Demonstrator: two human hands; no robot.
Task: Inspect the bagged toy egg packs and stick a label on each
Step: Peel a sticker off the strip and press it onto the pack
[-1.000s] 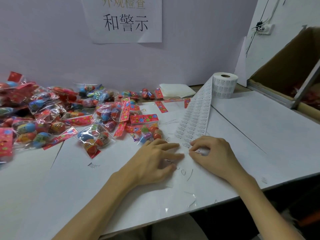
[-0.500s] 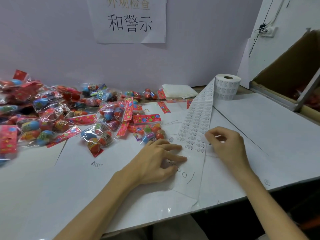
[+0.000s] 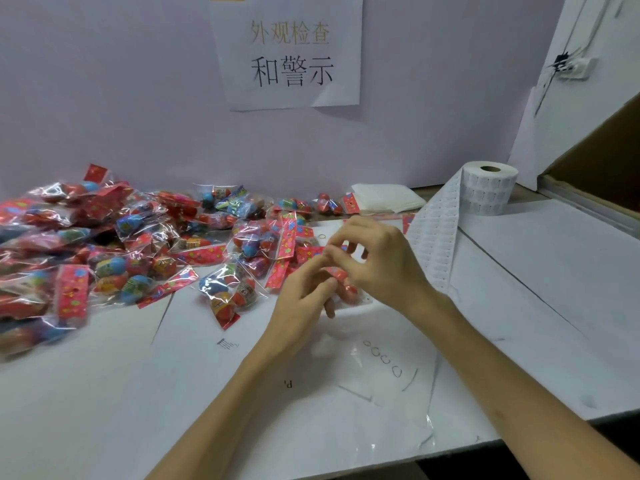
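- A toy egg pack (image 3: 346,287) is held up just over the smooth white worktop (image 3: 536,306), near its middle, between the two hands. It is a clear, shiny bag with round red eggs inside and a red paper strip at the top.
- The pack is gripped from below by the left hand (image 3: 304,296), whose fingers are curled round it.
- The right hand (image 3: 377,265) is bent over the top of the pack. Its fingertips are pressed close together by the red strip. What is pinched there cannot be told.
- A big heap of packs (image 3: 104,244) is piled on the left of the worktop. The bags are crinkly and see-through, and round blue and red eggs are seen inside. Flowers are printed on their red strips.
- One single pack (image 3: 225,296) is laid flat just left of the left hand.
- A fat white label roll (image 3: 490,188) is stood upright at the back right. A long label strip (image 3: 436,244) is pulled off it and laid across the worktop, beside the right hand. Small white labels are set on it in neat rows.
- A folded white stack (image 3: 388,200) is laid flat near the roll.
- A thin clear sheet (image 3: 381,382) is spread in front of the hands, with small circles drawn on it.
- A paper sign (image 3: 287,53) with black characters is stuck on the pale wall.
- A brown cardboard box (image 3: 606,150) is seen at the right edge.
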